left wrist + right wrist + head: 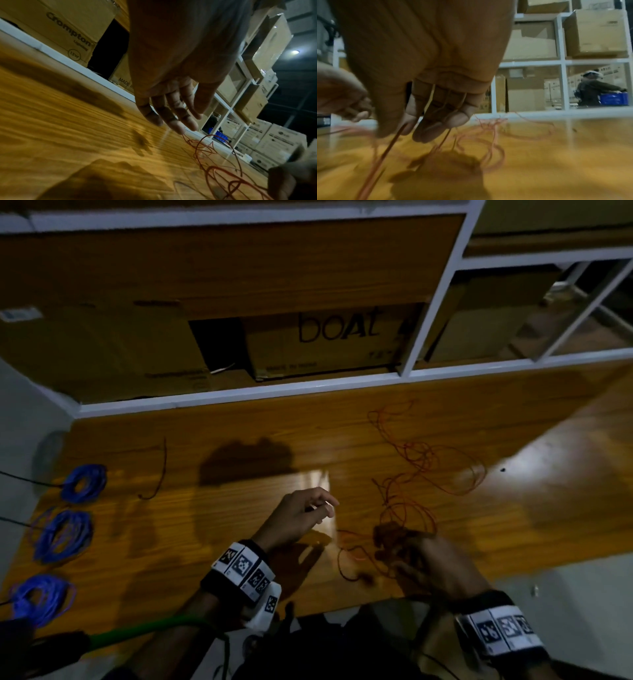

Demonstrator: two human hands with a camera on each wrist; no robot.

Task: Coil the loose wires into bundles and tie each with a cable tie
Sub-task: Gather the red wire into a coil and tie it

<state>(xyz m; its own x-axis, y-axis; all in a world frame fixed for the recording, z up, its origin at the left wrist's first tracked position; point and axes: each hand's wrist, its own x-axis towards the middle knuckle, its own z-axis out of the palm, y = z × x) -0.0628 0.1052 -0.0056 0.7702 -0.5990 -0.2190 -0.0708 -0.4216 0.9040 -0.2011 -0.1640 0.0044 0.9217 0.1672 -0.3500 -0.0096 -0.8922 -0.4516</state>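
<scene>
Wooden table (pixel 239 542), glossy grain, near edge runs just under the wrists; far edge meets a white shelf rail (pixel 239 393). Open wood between the hands and the rail, and a bare shiny patch far right.

Red wire (pixel 424 463), thin and loose, sprawls in tangled loops right of centre, trailing back to the right hand (pixel 421 559). That hand hangs over the near edge, fingers (pixel 436 121) curled, several strands running through them: it grips the red wire. Left hand (pixel 301 515) hovers just left of the tangle, fingers loosely spread and relaxed, nothing in it; fingertips (pixel 178 128) close above the wood.

Three blue wire coils (pixel 65 534), round and already wound, line the left edge, well apart from the hands. One short dark wire piece (pixel 161 470) lies alone, far left of centre.

Cardboard boxes (pixel 325 340) fill the shelf behind. Dim room, hard hand shadows on the wood.
</scene>
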